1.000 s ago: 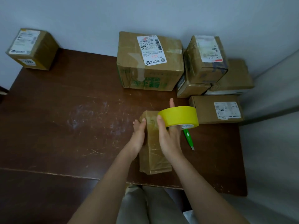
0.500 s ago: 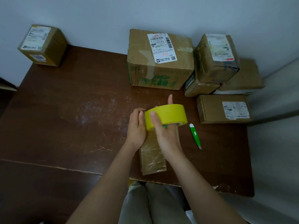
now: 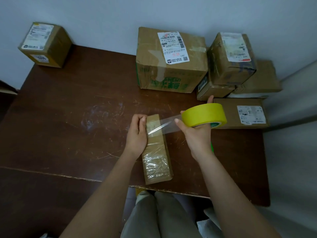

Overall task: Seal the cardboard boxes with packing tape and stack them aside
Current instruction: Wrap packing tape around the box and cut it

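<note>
Hands: our left hand (image 3: 137,134) presses the tape's free end against the far end of the narrow box (image 3: 157,152), pinning both; our right hand (image 3: 197,134) grips the yellow tape roll (image 3: 205,114), held up and off to the right so the clear strip (image 3: 164,125) runs taut.
Box: lies lengthwise on the tabletop (image 3: 68,117) near its front edge, within easy reach.
Other boxes: clustered along the far edge, clear of the working space.
Green cutter (image 3: 212,146): mostly hidden behind our right wrist, handy for the cut.

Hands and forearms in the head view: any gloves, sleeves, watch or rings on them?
None visible. The left hand and right hand are bare, no gloves, rings or watch. Both forearms are uncovered down to the frame's bottom edge; no sleeve shows.
</note>
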The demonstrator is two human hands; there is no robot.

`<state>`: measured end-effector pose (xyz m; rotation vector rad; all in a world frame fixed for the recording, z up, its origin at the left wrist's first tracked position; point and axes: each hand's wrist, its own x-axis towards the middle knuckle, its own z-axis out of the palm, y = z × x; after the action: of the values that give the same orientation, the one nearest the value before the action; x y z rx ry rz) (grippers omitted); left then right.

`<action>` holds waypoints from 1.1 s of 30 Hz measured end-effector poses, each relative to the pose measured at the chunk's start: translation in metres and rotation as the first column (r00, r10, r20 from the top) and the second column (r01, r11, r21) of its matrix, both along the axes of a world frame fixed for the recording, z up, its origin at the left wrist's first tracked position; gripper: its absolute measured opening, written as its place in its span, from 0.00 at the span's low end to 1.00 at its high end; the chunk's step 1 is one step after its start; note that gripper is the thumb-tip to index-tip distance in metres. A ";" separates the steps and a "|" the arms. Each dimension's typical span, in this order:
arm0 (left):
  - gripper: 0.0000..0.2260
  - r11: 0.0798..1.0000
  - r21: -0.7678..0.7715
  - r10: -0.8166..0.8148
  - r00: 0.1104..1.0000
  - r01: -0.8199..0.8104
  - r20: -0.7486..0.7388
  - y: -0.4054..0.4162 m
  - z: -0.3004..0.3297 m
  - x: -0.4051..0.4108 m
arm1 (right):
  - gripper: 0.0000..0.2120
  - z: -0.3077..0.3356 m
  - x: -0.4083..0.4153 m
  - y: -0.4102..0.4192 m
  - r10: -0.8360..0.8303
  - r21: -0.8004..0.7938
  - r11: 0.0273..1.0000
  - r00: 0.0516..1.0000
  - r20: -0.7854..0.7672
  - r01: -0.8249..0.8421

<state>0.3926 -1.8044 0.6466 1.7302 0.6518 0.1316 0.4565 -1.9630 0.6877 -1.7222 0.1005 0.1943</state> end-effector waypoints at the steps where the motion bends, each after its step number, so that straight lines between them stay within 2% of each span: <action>1: 0.06 1.000 -0.015 0.000 1.000 0.000 -0.008 0.000 -0.001 0.000 | 0.57 -0.002 0.001 -0.003 0.008 -0.008 1.000 1.000 0.003 -0.008; 3: 0.04 0.998 -0.057 -0.026 0.999 0.024 -0.025 0.001 -0.001 0.002 | 0.57 -0.002 0.004 -0.007 0.006 -0.018 1.000 0.999 0.036 -0.006; 5: 0.11 0.997 -0.064 -0.044 0.998 0.041 -0.046 -0.005 -0.001 0.009 | 0.55 0.002 0.007 -0.011 -0.029 -0.036 0.999 0.996 0.082 0.032; 8: 0.15 0.996 0.070 -0.042 0.996 0.048 -0.084 -0.015 0.001 0.017 | 0.53 0.009 0.008 -0.015 -0.022 -0.037 0.999 0.994 0.107 0.027; 11: 0.17 0.991 0.131 -0.011 0.994 0.026 -0.110 -0.018 0.003 0.016 | 0.50 0.021 0.002 -0.009 -0.045 0.089 0.995 0.998 0.032 0.042; 12: 0.16 0.989 0.149 -0.004 0.993 0.021 -0.117 -0.019 0.004 0.016 | 0.46 0.029 -0.001 -0.003 -0.068 0.161 0.985 0.998 -0.018 0.070; 15: 0.15 0.984 0.180 0.034 0.989 -0.008 -0.142 -0.027 0.008 0.016 | 0.16 0.044 -0.006 0.014 -0.115 0.354 0.915 0.965 -0.234 0.195; 17: 0.15 0.977 0.209 0.064 0.988 -0.034 -0.139 -0.034 0.012 0.014 | 0.10 0.047 -0.007 0.021 -0.088 0.422 0.878 0.941 -0.326 0.228; 25: 0.17 0.942 0.318 0.185 0.953 -0.103 -0.240 -0.047 0.015 0.015 | 0.06 0.050 -0.006 0.034 0.012 0.509 0.824 0.891 -0.455 0.249; 28: 0.17 0.932 0.350 0.195 0.946 -0.097 -0.259 -0.050 0.013 0.016 | 0.11 0.050 -0.002 0.033 0.048 0.514 0.831 0.891 -0.451 0.215; 30: 0.16 0.906 0.422 0.168 0.941 -0.031 -0.293 -0.047 0.014 0.016 | 0.13 0.053 0.002 0.029 0.077 0.514 0.836 0.888 -0.454 0.190; 32: 0.13 0.839 0.543 0.131 0.960 0.026 -0.248 -0.041 0.015 0.013 | 0.09 0.054 0.005 0.024 0.108 0.518 0.837 0.877 -0.469 0.174; 33: 0.11 0.838 0.545 0.060 0.985 0.038 -0.160 -0.036 0.016 0.011 | 0.07 0.054 0.005 0.020 0.124 0.525 0.834 0.868 -0.480 0.171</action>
<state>0.4040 -1.8400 0.6623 2.3123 0.8026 0.1929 0.4615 -1.9425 0.7413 -1.0487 0.4101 0.5943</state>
